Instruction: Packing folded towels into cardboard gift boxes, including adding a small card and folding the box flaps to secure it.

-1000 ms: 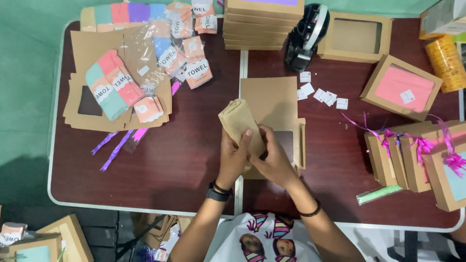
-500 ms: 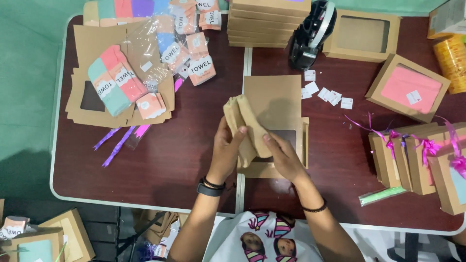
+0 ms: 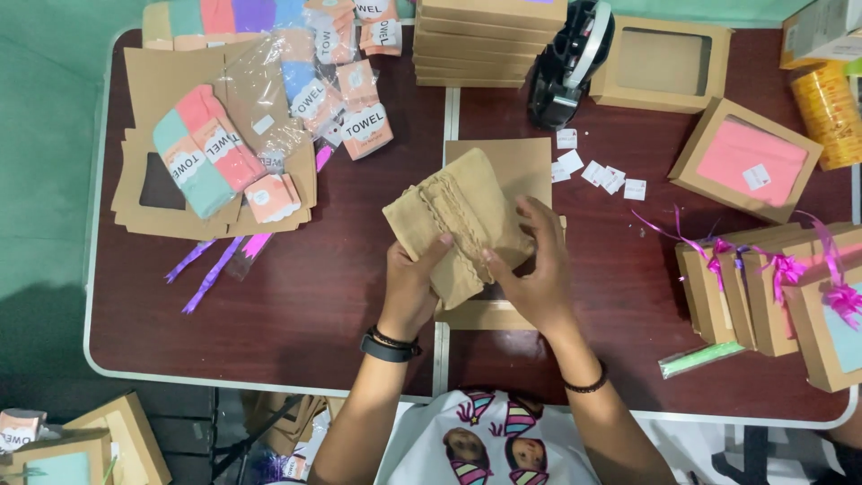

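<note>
The fingers [image 3: 429, 253] of the left hand [image 3: 411, 286] curl around the lower left edge of a folded tan towel [image 3: 453, 224], the thumb pressed on top, while the fingers [image 3: 543, 224] of the right hand [image 3: 537, 269] lie closed over its right side, so both hands pinch the towel between them. The towel, with a scalloped trim running down its middle, is held tilted just above a flat kraft box [image 3: 512, 166] with a window, near the middle of the surface [image 3: 296, 305], a dark reddish-brown folding top with a pale rim and a seam down its centre. To the left lies a stack of flat window boxes [image 3: 148, 193] with rolled pastel towels [image 3: 202, 148] in clear wrappers on and beside it, and purple and pink ribbons [image 3: 215, 265] near its lower edge. At the far edge stands a pile of flat cartons [image 3: 489, 40], next to a black tape dispenser [image 3: 566, 63]. Small white labels [image 3: 602, 172] are scattered right of the kraft box. Further right are an open box [image 3: 664, 61], a box with a pink towel [image 3: 745, 162], and a row of closed boxes tied with magenta bows [image 3: 781, 287]. A green strip [image 3: 700, 357] lies near the front edge. The floor [image 3: 45, 135] to the left is green, and more boxes [image 3: 99, 445] sit below the surface.
</note>
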